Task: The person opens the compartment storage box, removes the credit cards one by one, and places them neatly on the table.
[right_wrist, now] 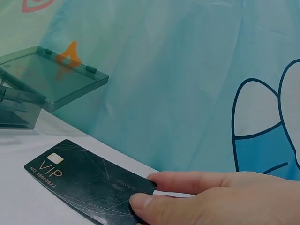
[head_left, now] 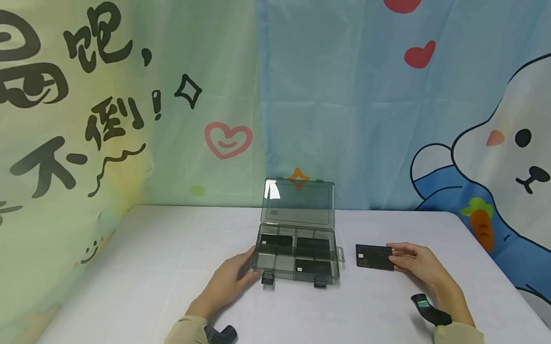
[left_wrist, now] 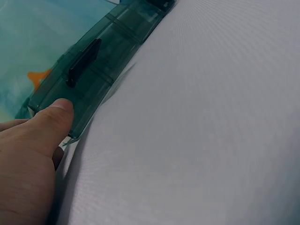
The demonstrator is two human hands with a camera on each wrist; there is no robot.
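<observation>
My right hand pinches the right end of a black VIP card between thumb and fingers. The right wrist view shows the card face up, with a chip and the number line under "VIP". Left of it stands a clear grey-green plastic compartment box, its lid raised at the back. Black cards lie inside: one at the back left, one at the back right and one at the front right. My left hand grips the box's front left corner, thumb on the front wall.
Two dark latches hang from the box's front edge, and a clear tab juts from its right side. Under everything is a white tablecloth. A printed curtain hangs right behind the table. Each wrist wears a dark band.
</observation>
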